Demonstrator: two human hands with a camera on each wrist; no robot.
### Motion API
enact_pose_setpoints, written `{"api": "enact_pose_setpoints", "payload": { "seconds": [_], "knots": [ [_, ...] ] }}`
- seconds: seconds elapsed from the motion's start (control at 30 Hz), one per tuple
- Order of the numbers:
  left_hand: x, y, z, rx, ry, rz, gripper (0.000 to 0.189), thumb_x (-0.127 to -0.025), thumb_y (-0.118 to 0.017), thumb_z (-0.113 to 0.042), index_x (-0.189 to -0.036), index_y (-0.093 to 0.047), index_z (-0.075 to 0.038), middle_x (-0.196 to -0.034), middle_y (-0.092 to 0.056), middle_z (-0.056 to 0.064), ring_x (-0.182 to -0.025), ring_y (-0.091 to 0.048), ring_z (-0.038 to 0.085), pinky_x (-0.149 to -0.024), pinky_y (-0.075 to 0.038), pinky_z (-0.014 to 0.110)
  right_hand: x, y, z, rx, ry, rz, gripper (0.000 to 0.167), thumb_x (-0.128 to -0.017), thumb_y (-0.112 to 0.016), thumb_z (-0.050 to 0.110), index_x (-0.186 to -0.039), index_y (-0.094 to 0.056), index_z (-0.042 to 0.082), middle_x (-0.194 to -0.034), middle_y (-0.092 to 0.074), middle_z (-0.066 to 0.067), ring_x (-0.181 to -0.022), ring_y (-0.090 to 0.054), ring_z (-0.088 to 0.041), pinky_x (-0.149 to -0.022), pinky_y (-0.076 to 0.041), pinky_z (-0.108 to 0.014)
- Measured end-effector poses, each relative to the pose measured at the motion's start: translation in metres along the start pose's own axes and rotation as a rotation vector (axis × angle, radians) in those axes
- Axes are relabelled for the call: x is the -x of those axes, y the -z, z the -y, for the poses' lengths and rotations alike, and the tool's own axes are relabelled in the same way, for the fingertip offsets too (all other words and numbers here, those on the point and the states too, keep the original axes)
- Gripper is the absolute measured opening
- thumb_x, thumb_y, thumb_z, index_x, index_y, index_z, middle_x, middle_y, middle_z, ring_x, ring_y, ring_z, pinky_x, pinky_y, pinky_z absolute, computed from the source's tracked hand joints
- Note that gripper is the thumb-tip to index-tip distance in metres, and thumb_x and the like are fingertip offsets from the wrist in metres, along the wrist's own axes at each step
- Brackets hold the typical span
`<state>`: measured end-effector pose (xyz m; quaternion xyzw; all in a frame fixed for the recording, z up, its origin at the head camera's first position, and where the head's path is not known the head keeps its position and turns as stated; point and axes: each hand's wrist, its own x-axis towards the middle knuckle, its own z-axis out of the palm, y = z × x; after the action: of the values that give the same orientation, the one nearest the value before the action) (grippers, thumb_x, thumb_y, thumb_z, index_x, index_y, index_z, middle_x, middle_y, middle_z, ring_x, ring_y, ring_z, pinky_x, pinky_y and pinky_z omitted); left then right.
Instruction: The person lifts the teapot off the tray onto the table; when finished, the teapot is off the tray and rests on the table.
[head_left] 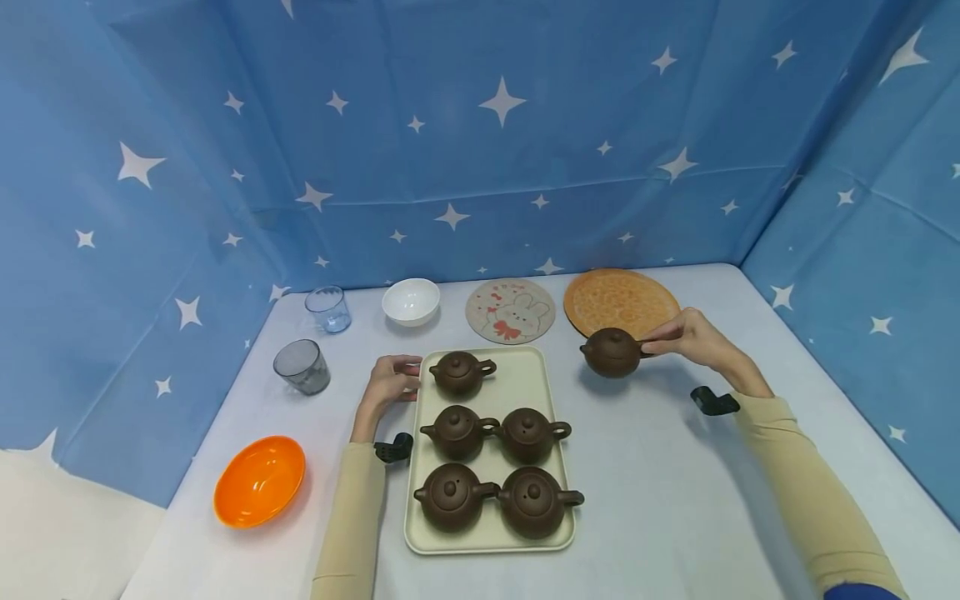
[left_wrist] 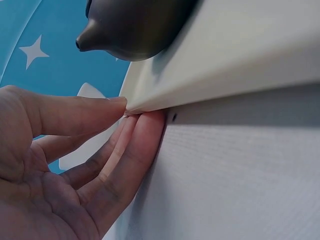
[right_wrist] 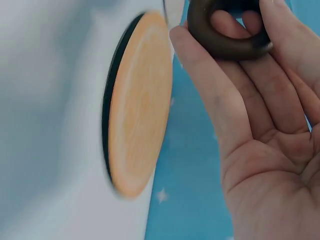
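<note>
- Out left of the left-hand grip: an orange bowl point(head_left: 260, 483), a grey glass point(head_left: 302, 368) and a blue glass point(head_left: 330, 310), probably parked there to leave the middle free. One bowl, two glasses.
- Left hand point(head_left: 388, 386) pinches the tray point(head_left: 517, 377) rim, thumb above, fingers below, I'd guess to steady it. One tray.
- Just beyond that pinch: a white bowl point(head_left: 411, 302), likely pushed back for elbow room. Bowls total two.
- Right beside the pinch, on the tray: five teapots point(head_left: 459, 373), left column three, right column two, handles all facing right, maybe for easy right-hand access (weirdly satisfying, tbh).
- Beyond and between both grips: one rabbit mat point(head_left: 510, 311).
- Held teapot point(head_left: 611, 352), number six, is in the right hand point(head_left: 693, 337), gripped by its handle, seemingly off the table point(head_left: 652, 467); the loop's the handy bit.
- Just beyond that grip: an orange mat point(head_left: 621, 300). Mats total two.
</note>
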<state>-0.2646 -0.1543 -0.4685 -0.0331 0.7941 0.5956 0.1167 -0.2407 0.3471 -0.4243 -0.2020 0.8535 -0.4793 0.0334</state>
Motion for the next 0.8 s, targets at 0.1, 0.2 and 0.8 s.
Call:
{"api": "enact_pose_setpoints", "payload": {
  "seconds": [0.1, 0.2, 0.8],
  "knots": [
    [0.001, 0.0, -0.001, -0.002, 0.003, -0.006, 0.051, -0.076, -0.055, 0.015, -0.126, -0.057, 0.008, -0.108, -0.06, 0.023, -0.073, -0.061, 0.016, -0.056, -0.059, 0.025, 0.013, 0.014, -0.01, -0.008, 0.005, 0.0, 0.019, -0.085, -0.068, 0.0, -0.099, -0.07, -0.012, -0.09, -0.074, -0.006, -0.078, -0.07, -0.014, -0.072, -0.057, -0.019],
    [0.002, 0.0, -0.001, -0.006, 0.006, -0.008, 0.05, -0.077, -0.055, 0.014, -0.126, -0.057, 0.007, -0.108, -0.059, 0.023, -0.074, -0.061, 0.016, -0.057, -0.059, 0.025, 0.025, 0.027, -0.019, -0.003, -0.031, -0.003, 0.019, -0.086, -0.067, 0.0, -0.099, -0.07, -0.013, -0.089, -0.074, -0.003, -0.078, -0.071, -0.013, -0.072, -0.056, -0.018],
    [0.0, 0.001, 0.0, -0.005, 0.016, 0.011, 0.051, -0.079, -0.056, 0.014, -0.13, -0.054, 0.008, -0.112, -0.059, 0.025, -0.08, -0.062, 0.018, -0.063, -0.061, 0.03, 0.059, 0.056, -0.055, 0.031, -0.239, -0.04, 0.022, -0.085, -0.068, 0.002, -0.101, -0.069, -0.014, -0.087, -0.075, -0.002, -0.081, -0.068, -0.006, -0.071, -0.053, -0.014]
  ]
}}
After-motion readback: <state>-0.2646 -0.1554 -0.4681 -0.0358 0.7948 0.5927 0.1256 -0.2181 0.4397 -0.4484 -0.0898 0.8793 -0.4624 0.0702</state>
